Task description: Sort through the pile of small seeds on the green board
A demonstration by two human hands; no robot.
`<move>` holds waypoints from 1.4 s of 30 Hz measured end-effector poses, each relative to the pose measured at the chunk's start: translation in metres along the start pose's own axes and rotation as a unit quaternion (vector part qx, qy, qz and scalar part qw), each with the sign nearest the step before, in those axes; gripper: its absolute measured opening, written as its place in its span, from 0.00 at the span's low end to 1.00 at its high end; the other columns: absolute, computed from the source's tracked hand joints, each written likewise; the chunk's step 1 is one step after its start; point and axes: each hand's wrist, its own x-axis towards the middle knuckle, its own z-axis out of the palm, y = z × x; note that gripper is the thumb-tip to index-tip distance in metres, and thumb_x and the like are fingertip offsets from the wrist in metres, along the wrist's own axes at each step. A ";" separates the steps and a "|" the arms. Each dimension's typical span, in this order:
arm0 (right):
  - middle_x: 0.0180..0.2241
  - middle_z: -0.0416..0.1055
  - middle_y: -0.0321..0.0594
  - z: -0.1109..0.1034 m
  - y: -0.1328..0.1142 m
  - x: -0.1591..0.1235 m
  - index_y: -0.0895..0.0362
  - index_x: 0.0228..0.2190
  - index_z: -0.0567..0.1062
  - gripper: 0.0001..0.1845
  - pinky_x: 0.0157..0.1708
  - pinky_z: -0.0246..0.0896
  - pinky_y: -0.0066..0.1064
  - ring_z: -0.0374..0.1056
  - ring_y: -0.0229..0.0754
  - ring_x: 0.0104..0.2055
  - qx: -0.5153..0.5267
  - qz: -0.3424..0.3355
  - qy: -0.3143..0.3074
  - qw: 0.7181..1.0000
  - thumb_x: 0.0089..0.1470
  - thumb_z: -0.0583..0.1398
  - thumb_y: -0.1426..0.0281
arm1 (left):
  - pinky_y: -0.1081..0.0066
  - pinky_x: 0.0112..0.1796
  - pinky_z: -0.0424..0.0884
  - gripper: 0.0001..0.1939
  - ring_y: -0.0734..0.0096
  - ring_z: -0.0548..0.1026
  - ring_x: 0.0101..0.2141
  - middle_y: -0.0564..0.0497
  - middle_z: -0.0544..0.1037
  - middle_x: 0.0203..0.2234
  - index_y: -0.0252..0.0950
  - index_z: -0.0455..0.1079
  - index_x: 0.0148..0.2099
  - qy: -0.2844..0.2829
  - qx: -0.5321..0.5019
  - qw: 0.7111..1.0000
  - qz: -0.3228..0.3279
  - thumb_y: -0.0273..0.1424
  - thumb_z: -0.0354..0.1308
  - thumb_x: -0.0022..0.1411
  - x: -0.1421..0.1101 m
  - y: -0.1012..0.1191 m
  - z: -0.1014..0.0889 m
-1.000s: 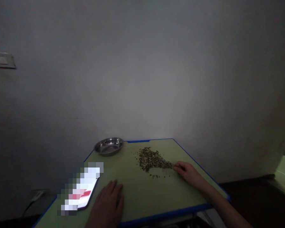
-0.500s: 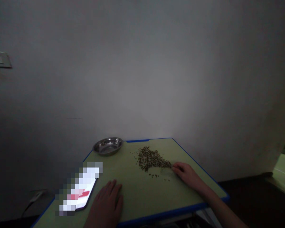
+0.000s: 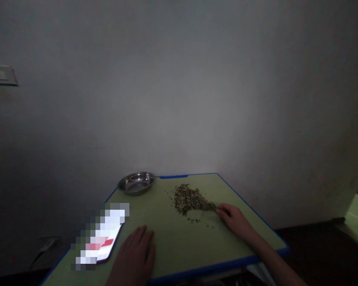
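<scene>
A pile of small dark-green grains point(image 3: 191, 200) lies on a green table with a blue rim point(image 3: 173, 242). My right hand point(image 3: 234, 218) rests on the table at the pile's right edge, fingertips touching the nearest grains, fingers loosely curled. A few loose grains lie just in front of it. My left hand point(image 3: 135, 254) lies flat, palm down, fingers stretched out, near the front edge beside a lit phone point(image 3: 103, 238).
A shallow steel bowl point(image 3: 136, 182) sits at the table's far left corner. A plain grey wall rises right behind the table. A wall switch plate point(image 3: 1, 74) is at the far left. The floor to the right is dark.
My right hand has shifted slightly toward me along the pile's edge, leaving a few grains separated. The left hand has stayed put.
</scene>
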 end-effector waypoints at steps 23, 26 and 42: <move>0.26 0.70 0.39 0.014 -0.011 0.003 0.57 0.25 0.71 0.15 0.32 0.56 0.31 0.65 0.44 0.31 0.024 -0.010 -0.038 0.999 0.54 0.52 0.61 | 0.53 0.57 0.64 0.23 0.54 0.66 0.58 0.44 0.68 0.58 0.40 0.69 0.56 -0.044 0.053 0.998 -0.002 0.37 0.45 0.61 0.001 0.004 -0.007; 0.27 0.71 0.40 0.014 -0.014 0.005 0.58 0.26 0.72 0.16 0.33 0.57 0.32 0.66 0.45 0.32 0.028 -0.012 -0.044 0.999 0.54 0.51 0.61 | 0.53 0.56 0.64 0.23 0.55 0.67 0.57 0.45 0.68 0.58 0.40 0.69 0.56 -0.037 0.058 0.998 0.004 0.36 0.44 0.62 0.002 0.002 -0.006; 0.23 0.70 0.39 0.018 -0.009 0.002 0.56 0.24 0.71 0.17 0.29 0.57 0.32 0.65 0.44 0.28 0.061 0.015 0.087 0.994 0.53 0.52 0.58 | 0.56 0.58 0.62 0.23 0.57 0.65 0.59 0.47 0.68 0.59 0.42 0.68 0.56 -0.051 0.042 0.998 -0.010 0.38 0.46 0.61 0.003 0.000 -0.003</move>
